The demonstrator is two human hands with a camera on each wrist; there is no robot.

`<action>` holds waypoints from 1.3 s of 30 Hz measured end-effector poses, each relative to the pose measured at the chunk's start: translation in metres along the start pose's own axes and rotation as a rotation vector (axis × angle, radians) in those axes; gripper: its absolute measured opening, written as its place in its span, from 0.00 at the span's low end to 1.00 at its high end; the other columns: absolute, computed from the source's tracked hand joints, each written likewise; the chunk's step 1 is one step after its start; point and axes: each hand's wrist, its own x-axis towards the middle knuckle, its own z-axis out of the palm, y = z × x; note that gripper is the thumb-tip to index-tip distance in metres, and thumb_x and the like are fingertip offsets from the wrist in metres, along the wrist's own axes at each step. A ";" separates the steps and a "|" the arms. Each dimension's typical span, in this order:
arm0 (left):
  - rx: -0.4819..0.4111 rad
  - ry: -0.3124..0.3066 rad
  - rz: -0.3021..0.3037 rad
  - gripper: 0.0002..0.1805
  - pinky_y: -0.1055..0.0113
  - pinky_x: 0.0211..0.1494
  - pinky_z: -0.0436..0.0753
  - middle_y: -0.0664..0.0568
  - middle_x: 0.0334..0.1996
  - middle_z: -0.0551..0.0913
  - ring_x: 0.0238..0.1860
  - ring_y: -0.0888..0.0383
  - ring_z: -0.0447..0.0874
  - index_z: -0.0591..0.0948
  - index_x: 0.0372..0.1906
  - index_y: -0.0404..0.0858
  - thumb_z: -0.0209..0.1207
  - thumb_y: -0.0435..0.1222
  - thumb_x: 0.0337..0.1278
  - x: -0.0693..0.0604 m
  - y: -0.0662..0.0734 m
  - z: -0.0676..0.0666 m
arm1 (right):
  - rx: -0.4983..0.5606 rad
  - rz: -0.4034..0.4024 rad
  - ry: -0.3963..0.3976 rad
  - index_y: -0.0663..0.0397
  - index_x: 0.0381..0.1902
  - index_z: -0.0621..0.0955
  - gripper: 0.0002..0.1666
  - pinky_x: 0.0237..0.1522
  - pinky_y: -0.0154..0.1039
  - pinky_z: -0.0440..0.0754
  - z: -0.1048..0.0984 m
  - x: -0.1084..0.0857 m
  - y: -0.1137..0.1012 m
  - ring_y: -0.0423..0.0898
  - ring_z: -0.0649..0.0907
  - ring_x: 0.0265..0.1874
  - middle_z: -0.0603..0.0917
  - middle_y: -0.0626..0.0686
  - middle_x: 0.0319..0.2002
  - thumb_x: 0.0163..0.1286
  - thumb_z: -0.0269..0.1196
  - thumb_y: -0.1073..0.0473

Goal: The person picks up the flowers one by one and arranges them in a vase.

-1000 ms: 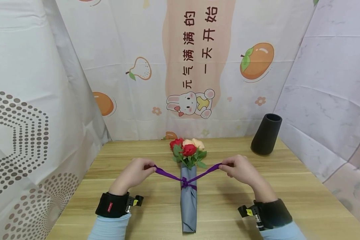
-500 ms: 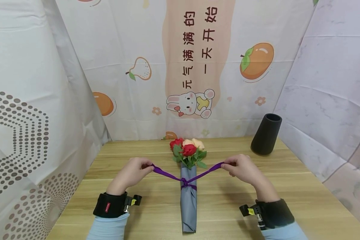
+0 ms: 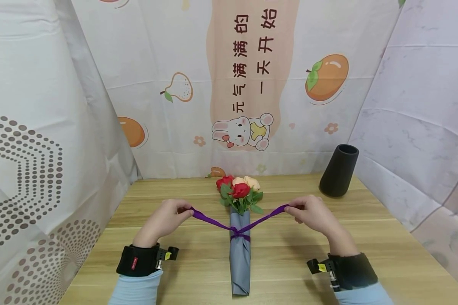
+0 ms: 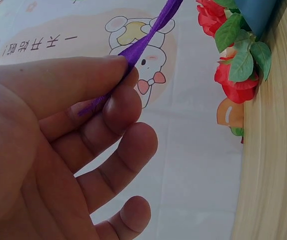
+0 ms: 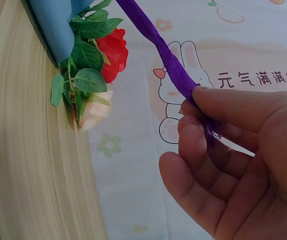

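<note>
A bouquet of red and cream roses (image 3: 241,190) lies on the table, its stems rolled in grey-blue wrapping paper (image 3: 239,267). Around the wrap runs a purple ribbon (image 3: 235,231), knotted at the front. Between thumb and index finger my left hand (image 3: 164,220) pinches one ribbon end, drawn out to the left and raised above the table. The other end is pinched the same way by my right hand (image 3: 313,214), out to the right. Frayed ribbon tips poke past the fingers in both wrist views. Both ribbon tails look taut.
A black tapered vase (image 3: 339,170) stands upright at the table's back right. The wooden table (image 3: 198,275) ends at a printed curtain (image 3: 156,127) behind, with more hanging cloth on both sides.
Both hands have drifted slightly farther apart, the left hand leftward and the right hand rightward, each still pinching its ribbon end. The knot looks smaller and tighter. The bouquet stays in place.
</note>
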 end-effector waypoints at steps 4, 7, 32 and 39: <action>-0.010 0.009 0.002 0.06 0.62 0.33 0.76 0.60 0.27 0.81 0.28 0.59 0.75 0.87 0.34 0.43 0.63 0.34 0.69 -0.001 -0.002 -0.002 | -0.003 0.013 0.011 0.52 0.34 0.88 0.07 0.21 0.37 0.71 -0.002 0.000 0.001 0.44 0.76 0.19 0.79 0.49 0.18 0.71 0.68 0.55; -0.015 0.013 -0.003 0.06 0.61 0.34 0.77 0.60 0.28 0.81 0.29 0.59 0.76 0.86 0.35 0.44 0.63 0.34 0.69 -0.002 -0.003 -0.004 | -0.008 0.017 0.017 0.52 0.34 0.88 0.07 0.21 0.37 0.72 -0.003 0.000 0.004 0.44 0.77 0.19 0.79 0.48 0.18 0.71 0.68 0.56; 0.008 -0.048 -0.088 0.10 0.65 0.27 0.68 0.58 0.21 0.72 0.23 0.59 0.68 0.82 0.29 0.42 0.62 0.33 0.69 -0.008 -0.032 -0.008 | -0.068 0.079 -0.034 0.51 0.29 0.85 0.09 0.21 0.40 0.75 -0.012 -0.002 0.031 0.45 0.76 0.18 0.77 0.47 0.18 0.71 0.67 0.58; 0.040 -0.069 -0.108 0.10 0.65 0.27 0.69 0.57 0.21 0.72 0.23 0.59 0.68 0.82 0.27 0.40 0.61 0.31 0.68 -0.007 -0.044 -0.003 | -0.093 0.153 -0.147 0.55 0.28 0.84 0.09 0.23 0.40 0.75 -0.011 -0.006 0.041 0.45 0.76 0.20 0.77 0.49 0.20 0.69 0.68 0.59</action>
